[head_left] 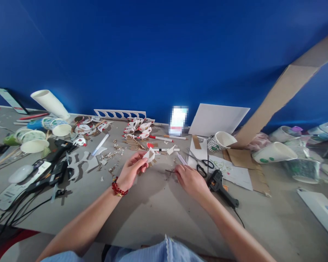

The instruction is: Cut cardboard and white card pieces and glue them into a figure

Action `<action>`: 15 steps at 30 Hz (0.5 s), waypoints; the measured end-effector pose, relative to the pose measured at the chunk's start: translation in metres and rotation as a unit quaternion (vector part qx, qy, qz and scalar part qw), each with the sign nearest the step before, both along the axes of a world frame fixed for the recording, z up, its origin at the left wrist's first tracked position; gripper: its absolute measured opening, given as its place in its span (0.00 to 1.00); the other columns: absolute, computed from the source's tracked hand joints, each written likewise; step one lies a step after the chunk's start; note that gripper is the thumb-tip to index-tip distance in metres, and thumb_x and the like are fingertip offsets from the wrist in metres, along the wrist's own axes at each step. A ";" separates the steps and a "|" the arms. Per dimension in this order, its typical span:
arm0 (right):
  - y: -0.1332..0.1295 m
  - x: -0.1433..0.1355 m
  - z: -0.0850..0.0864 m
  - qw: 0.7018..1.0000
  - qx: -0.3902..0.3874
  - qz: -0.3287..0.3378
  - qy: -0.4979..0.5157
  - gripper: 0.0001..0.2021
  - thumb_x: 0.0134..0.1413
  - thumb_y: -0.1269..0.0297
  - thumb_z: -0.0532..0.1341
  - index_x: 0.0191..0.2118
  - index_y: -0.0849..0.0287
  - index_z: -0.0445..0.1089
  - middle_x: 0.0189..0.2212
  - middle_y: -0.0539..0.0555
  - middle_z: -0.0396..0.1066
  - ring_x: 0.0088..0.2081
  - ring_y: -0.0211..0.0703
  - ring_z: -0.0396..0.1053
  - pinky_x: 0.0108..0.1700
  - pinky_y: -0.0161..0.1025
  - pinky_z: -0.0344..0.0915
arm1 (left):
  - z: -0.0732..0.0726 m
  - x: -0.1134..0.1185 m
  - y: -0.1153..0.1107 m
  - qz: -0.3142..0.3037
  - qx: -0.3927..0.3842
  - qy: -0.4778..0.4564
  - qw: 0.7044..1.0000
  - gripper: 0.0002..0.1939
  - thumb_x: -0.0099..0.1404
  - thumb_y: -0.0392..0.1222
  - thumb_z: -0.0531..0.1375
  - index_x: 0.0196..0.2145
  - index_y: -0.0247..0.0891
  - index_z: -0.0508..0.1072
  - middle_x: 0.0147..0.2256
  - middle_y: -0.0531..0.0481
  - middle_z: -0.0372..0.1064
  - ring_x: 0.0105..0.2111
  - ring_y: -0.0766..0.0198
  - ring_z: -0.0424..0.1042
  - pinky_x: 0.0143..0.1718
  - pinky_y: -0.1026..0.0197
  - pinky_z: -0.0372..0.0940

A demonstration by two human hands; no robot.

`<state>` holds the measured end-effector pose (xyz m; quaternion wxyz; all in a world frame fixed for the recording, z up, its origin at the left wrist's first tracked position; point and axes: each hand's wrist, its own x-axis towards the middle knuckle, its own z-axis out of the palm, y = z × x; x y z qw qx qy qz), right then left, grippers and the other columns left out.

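My left hand [133, 165], with a red bead bracelet at the wrist, pinches a small white cut-out piece [151, 155] between thumb and fingers. To its right, my right hand [190, 178] is closed low over the table. A thin dark strip [169, 171] sticks out from its fingertips towards the left; its kind is too small to tell. Just beyond the hands lie a black-and-white marker [166, 150] and a red-and-white marker [161, 138]. Scissors with black handles [207, 164] rest beside my right hand, near a black glue gun [222, 188].
Several white and red bird-like cut-outs [139, 127] are heaped at the back, before a white board with cut holes [120, 114]. Paper cups [221, 141] stand right. Left are a power strip [22, 185] with cables and scattered scraps [109, 156]. A cardboard strip [276, 98] leans on the blue wall.
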<state>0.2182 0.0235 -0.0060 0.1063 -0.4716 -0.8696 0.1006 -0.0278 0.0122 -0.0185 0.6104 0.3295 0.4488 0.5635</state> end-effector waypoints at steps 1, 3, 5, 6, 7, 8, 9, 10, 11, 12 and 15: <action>-0.001 0.001 0.002 0.999 -0.021 0.009 0.043 0.08 0.63 0.70 0.51 0.36 0.56 0.67 0.32 0.56 0.73 0.34 0.46 0.70 0.36 0.39 0.64 | -0.001 0.001 -0.001 -0.006 -0.006 0.011 1.000 0.17 0.56 0.47 0.66 0.42 0.38 0.73 0.25 0.55 0.69 0.22 0.71 0.64 0.24 0.66 0.57; -0.004 0.003 0.006 0.984 -0.091 0.020 0.154 0.07 0.63 0.67 0.52 0.37 0.56 0.68 0.33 0.55 0.73 0.34 0.45 0.70 0.37 0.39 0.64 | -0.001 0.003 -0.003 -0.016 -0.010 0.025 1.000 0.18 0.56 0.47 0.67 0.42 0.37 0.73 0.27 0.54 0.70 0.24 0.70 0.66 0.25 0.67 0.58; -0.007 0.004 0.008 0.940 -0.197 0.004 0.279 0.06 0.62 0.63 0.55 0.39 0.57 0.68 0.31 0.53 0.72 0.31 0.42 0.70 0.34 0.38 0.66 | -0.001 0.004 -0.004 -0.025 -0.007 0.029 0.999 0.17 0.57 0.47 0.66 0.42 0.37 0.73 0.27 0.54 0.69 0.24 0.71 0.66 0.25 0.67 0.58; -0.009 0.003 0.009 0.907 -0.251 -0.010 0.338 0.07 0.60 0.61 0.57 0.39 0.58 0.68 0.30 0.52 0.71 0.29 0.40 0.69 0.33 0.37 0.66 | -0.001 0.005 -0.004 -0.028 -0.005 0.028 0.999 0.17 0.57 0.47 0.66 0.42 0.37 0.73 0.26 0.54 0.69 0.23 0.71 0.65 0.24 0.67 0.57; -0.010 0.002 0.009 0.872 -0.297 -0.024 0.387 0.08 0.59 0.60 0.59 0.39 0.59 0.69 0.29 0.52 0.71 0.28 0.39 0.69 0.32 0.36 0.66 | -0.001 0.005 -0.004 -0.027 -0.004 0.025 0.999 0.16 0.58 0.46 0.65 0.42 0.37 0.73 0.26 0.54 0.69 0.23 0.71 0.64 0.24 0.67 0.57; -0.011 0.002 0.009 0.841 -0.331 -0.035 0.426 0.09 0.58 0.59 0.60 0.39 0.60 0.69 0.29 0.51 0.71 0.27 0.37 0.68 0.31 0.36 0.66 | -0.001 0.005 -0.004 -0.024 -0.003 0.023 0.999 0.16 0.58 0.46 0.65 0.42 0.37 0.72 0.26 0.54 0.69 0.22 0.71 0.64 0.24 0.67 0.57; -0.012 0.001 0.009 0.817 -0.352 -0.044 0.454 0.10 0.56 0.59 0.61 0.39 0.60 0.70 0.29 0.51 0.71 0.27 0.37 0.69 0.32 0.36 0.66 | -0.001 0.005 -0.004 -0.022 -0.003 0.024 0.999 0.15 0.58 0.46 0.65 0.42 0.37 0.72 0.26 0.54 0.69 0.22 0.71 0.64 0.24 0.67 0.56; -0.014 0.000 0.009 0.801 -0.365 -0.049 0.472 0.11 0.55 0.59 0.62 0.40 0.61 0.70 0.30 0.51 0.72 0.27 0.36 0.69 0.32 0.36 0.67 | -0.001 0.005 -0.004 -0.020 -0.003 0.026 0.999 0.15 0.58 0.46 0.65 0.42 0.37 0.72 0.26 0.54 0.69 0.22 0.71 0.64 0.24 0.67 0.56; -0.015 -0.001 0.009 0.792 -0.373 -0.051 0.482 0.11 0.55 0.59 0.63 0.40 0.61 0.71 0.30 0.51 0.72 0.28 0.36 0.69 0.33 0.36 0.67 | -0.001 0.005 -0.004 -0.020 -0.003 0.030 0.999 0.15 0.59 0.46 0.65 0.42 0.37 0.73 0.26 0.54 0.69 0.22 0.71 0.64 0.24 0.66 0.56; -0.015 -0.001 0.008 0.789 -0.374 -0.053 0.485 0.11 0.54 0.59 0.64 0.40 0.60 0.72 0.29 0.51 0.73 0.28 0.36 0.69 0.33 0.36 0.67 | -0.001 0.005 -0.004 -0.023 -0.002 0.033 0.999 0.15 0.59 0.46 0.65 0.42 0.38 0.73 0.25 0.54 0.68 0.22 0.70 0.64 0.25 0.66 0.56; -0.017 -0.001 0.007 0.827 -0.310 -0.054 0.465 0.08 0.55 0.60 0.63 0.37 0.60 0.72 0.28 0.52 0.74 0.28 0.39 0.71 0.31 0.36 0.68 | -0.002 0.005 -0.004 -0.026 -0.001 0.037 0.999 0.15 0.58 0.47 0.65 0.41 0.38 0.73 0.25 0.55 0.68 0.22 0.71 0.64 0.24 0.66 0.56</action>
